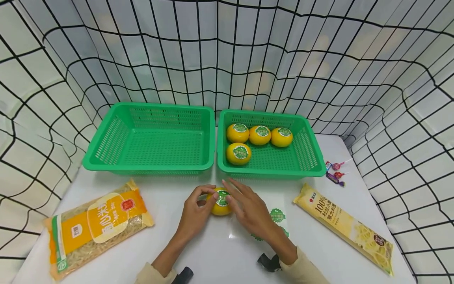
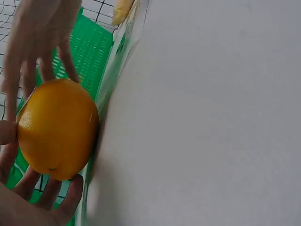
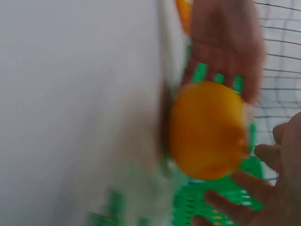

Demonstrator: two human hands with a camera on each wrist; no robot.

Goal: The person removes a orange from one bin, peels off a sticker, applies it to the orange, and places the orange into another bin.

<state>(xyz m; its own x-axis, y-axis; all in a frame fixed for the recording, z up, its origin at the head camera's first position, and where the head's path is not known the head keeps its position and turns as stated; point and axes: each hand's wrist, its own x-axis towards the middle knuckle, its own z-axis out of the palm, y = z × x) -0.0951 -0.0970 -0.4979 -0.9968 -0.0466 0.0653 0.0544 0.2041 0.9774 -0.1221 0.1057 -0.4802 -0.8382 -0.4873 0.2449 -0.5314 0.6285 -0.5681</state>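
An orange [image 1: 220, 210] with a round green label [image 1: 222, 198] on top sits on the white table in front of the baskets. My left hand [image 1: 197, 211] holds it from the left side, fingers and thumb curled at its skin. From the right, my right hand [image 1: 250, 207] reaches over with its fingers fairly straight, fingertips at the label's edge. In the left wrist view the orange [image 2: 59, 129] shows between both hands. The right wrist view is blurred; there the right hand's spread fingers lie beside the orange [image 3: 207, 131].
A green basket [image 1: 271, 172] holds several labelled oranges; another green basket [image 1: 149, 166] stands to its left. A label sheet [image 1: 281, 211] lies partly under my right forearm. A grain bag [image 1: 101, 227] lies left, a pasta packet [image 1: 345, 227] and candies [image 1: 335, 177] right. Black netting [image 1: 216, 71] surrounds the table.
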